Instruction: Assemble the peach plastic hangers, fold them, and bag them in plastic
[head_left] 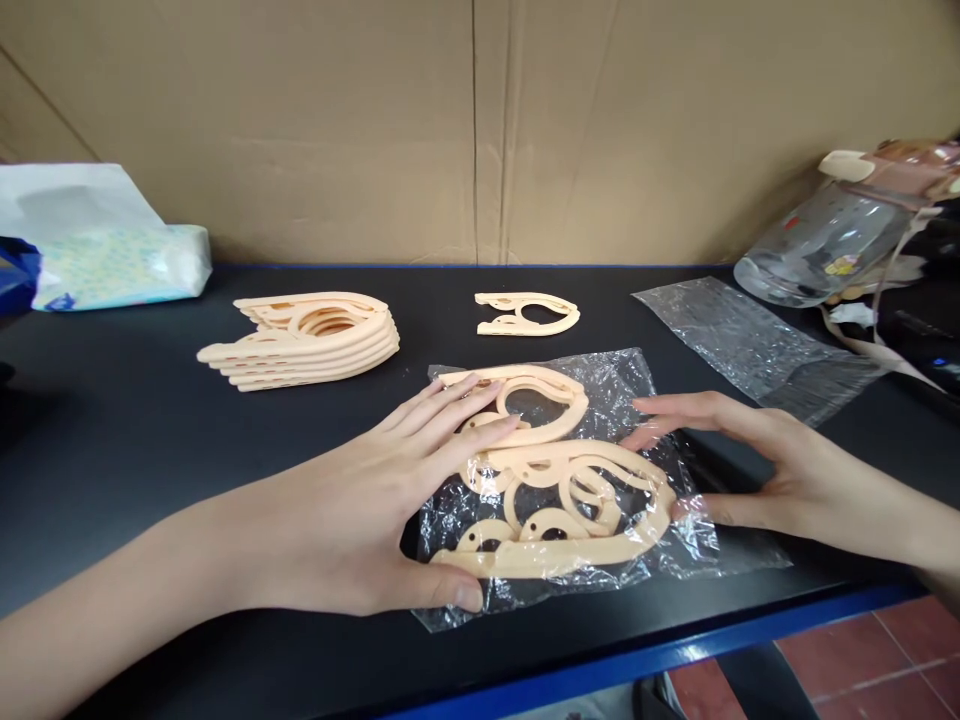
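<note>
A clear plastic bag (626,380) lies flat near the table's front edge, with beige plastic folding hangers (570,558) inside it. Over its left side rests my left hand (397,500), fingers spread across the upper hanger and thumb on the lower left corner. My right hand (772,470) is at the bag's right side, its thumb touching the plastic and its fingers apart. Behind the bag lies a single folded hanger (517,328). To the left stands a neat stack of several folded hangers (337,362).
An empty-looking clear plastic sleeve (727,320) lies at the back right beside a tilted transparent water bottle (817,240) with a strap. A tissue pack (127,265) sits back left. Cardboard (315,130) stands behind the black table (112,420), which has a blue edge.
</note>
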